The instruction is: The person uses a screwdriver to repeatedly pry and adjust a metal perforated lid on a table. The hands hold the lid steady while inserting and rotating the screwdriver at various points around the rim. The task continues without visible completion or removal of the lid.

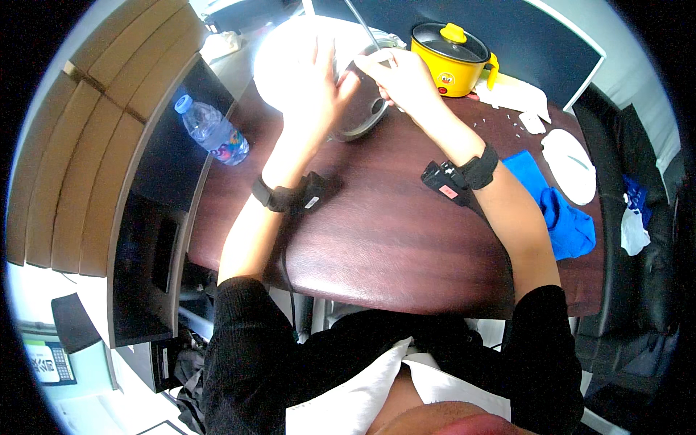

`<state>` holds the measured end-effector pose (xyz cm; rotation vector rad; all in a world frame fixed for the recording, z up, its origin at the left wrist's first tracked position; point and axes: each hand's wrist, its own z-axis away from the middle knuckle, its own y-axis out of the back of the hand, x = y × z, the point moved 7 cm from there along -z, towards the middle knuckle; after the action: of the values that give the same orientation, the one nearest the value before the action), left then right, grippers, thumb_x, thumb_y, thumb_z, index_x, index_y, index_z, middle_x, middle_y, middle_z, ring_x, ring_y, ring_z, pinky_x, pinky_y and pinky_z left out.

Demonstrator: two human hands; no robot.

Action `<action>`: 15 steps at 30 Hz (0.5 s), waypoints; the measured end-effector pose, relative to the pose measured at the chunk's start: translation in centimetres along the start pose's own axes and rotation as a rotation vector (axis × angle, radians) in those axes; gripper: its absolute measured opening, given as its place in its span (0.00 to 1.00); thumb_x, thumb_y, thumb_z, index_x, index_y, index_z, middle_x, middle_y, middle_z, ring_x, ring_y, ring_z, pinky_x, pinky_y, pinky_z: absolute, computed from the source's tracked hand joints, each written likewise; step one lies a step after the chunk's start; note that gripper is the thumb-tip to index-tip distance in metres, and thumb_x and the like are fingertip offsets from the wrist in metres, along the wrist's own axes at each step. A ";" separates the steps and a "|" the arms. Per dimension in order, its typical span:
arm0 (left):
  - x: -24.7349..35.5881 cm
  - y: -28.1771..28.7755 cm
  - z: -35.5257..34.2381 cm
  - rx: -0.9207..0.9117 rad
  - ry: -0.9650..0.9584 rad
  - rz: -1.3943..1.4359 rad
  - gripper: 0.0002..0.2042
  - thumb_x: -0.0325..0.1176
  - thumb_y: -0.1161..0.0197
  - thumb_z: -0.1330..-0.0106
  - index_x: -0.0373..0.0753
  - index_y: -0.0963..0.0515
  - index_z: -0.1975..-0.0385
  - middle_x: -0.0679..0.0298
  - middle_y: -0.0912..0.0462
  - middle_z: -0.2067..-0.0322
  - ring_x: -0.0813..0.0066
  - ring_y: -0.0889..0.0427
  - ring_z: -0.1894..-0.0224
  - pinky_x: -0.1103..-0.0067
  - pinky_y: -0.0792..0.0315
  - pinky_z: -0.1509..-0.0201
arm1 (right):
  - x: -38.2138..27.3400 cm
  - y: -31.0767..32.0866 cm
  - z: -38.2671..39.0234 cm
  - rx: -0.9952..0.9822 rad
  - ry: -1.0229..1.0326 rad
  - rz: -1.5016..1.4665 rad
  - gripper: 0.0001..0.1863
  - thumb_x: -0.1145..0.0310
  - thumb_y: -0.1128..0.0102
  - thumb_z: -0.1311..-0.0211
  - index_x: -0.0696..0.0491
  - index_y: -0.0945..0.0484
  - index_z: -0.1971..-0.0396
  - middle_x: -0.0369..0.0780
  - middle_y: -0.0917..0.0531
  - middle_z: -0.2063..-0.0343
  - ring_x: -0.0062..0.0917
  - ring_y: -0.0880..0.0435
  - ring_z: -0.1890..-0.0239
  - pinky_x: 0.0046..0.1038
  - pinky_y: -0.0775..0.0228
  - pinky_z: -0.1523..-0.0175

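Observation:
My left hand [317, 90] is at the far side of the table, fingers stretched up and apart in front of a glaring white round shape [279, 69]. Glare washes out its fingertips. Close by on the right, my right hand [403, 78] has its fingers bent together near a thin grey rod [360, 23]. What they pinch, if anything, is hidden. Below and between the hands lies a round object with a shiny, clear-looking rim [360, 133], partly covered by them. Each wrist wears a black strap with a small black device.
A yellow electric pot [457, 69] with a dark lid stands right of my right hand. A water bottle [212, 130] is at the left. Blue cloth [564, 225], a white oval item [569, 167] and white scraps [531, 122] lie on the right of the brown table [377, 232].

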<state>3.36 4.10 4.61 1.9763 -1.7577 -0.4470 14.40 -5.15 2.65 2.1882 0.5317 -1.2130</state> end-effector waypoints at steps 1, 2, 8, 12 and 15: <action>0.1 -0.1 0.1 0.005 -0.002 0.013 0.32 0.41 0.37 0.43 0.36 0.35 0.39 0.44 0.34 0.40 0.37 0.39 0.38 0.55 0.45 0.33 | 0.4 -0.2 -0.2 0.013 0.003 0.034 0.15 0.56 0.37 0.39 0.54 0.20 0.67 0.29 0.28 0.87 0.09 0.34 0.87 0.15 0.41 0.82; 0.1 -0.2 0.1 0.010 -0.004 0.026 0.32 0.41 0.37 0.42 0.36 0.35 0.39 0.44 0.34 0.40 0.36 0.39 0.37 0.55 0.45 0.33 | 0.6 0.0 -0.4 0.036 0.036 0.075 0.16 0.55 0.37 0.40 0.55 0.19 0.69 0.32 0.25 0.86 0.14 0.29 0.85 0.19 0.37 0.79; 0.0 -0.4 0.0 -0.017 0.028 0.054 0.31 0.40 0.37 0.42 0.35 0.35 0.39 0.43 0.34 0.40 0.39 0.38 0.37 0.56 0.46 0.31 | -2.0 0.4 0.2 0.123 0.212 0.197 0.14 0.58 0.36 0.44 0.55 0.19 0.73 0.42 0.19 0.80 0.29 0.18 0.76 0.32 0.29 0.69; -0.2 -0.5 0.2 0.017 0.006 0.014 0.31 0.41 0.36 0.41 0.34 0.35 0.40 0.43 0.34 0.41 0.40 0.38 0.37 0.56 0.47 0.31 | -2.7 0.3 0.2 0.150 0.325 0.264 0.12 0.60 0.36 0.45 0.54 0.20 0.71 0.44 0.18 0.76 0.33 0.18 0.74 0.32 0.28 0.67; -0.1 -0.3 0.1 0.014 -0.001 0.001 0.31 0.41 0.36 0.42 0.34 0.36 0.39 0.44 0.34 0.41 0.40 0.38 0.37 0.56 0.47 0.31 | -2.9 0.3 0.1 0.135 0.348 0.328 0.12 0.60 0.36 0.45 0.54 0.20 0.70 0.44 0.18 0.75 0.33 0.18 0.73 0.31 0.27 0.66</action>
<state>3.58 4.23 4.34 1.9849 -1.7666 -0.4368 13.02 -5.64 5.17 2.4978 0.2148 -0.7180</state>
